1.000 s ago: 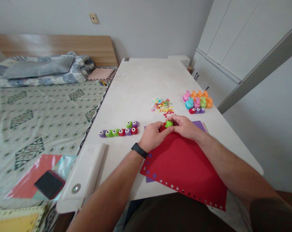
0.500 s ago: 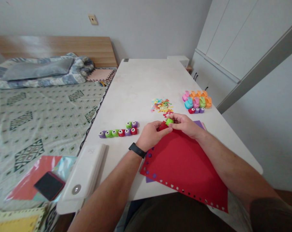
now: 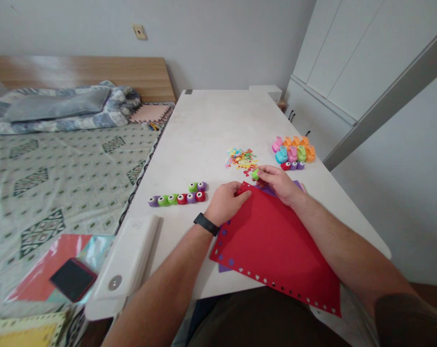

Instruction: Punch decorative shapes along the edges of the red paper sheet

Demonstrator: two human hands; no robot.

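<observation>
My left hand [image 3: 229, 200] pinches the far left corner of a red sheet of paper [image 3: 279, 236], its thumb on top. Punched holes run along the sheet's left and near edges. Between the fingers of my right hand [image 3: 276, 180] is a small green craft punch [image 3: 255, 174], held just beyond the sheet's far edge and apart from it. Purple paper [image 3: 224, 268] peeks out from under the red sheet. Past the punch lies a heap of coloured paper confetti [image 3: 242, 157], with red bits nearest my right hand.
Small punches [image 3: 177, 198] stand in rows on the left. Larger punches [image 3: 294, 150] are grouped at the right, with small ones [image 3: 293, 166] before them. A long white device [image 3: 126, 258] lies along the table's left edge; a dark phone [image 3: 72, 279] rests on the bed.
The green punch has come off the red sheet's far corner and moved slightly up and away in my right hand. My left hand keeps its hold on the sheet.
</observation>
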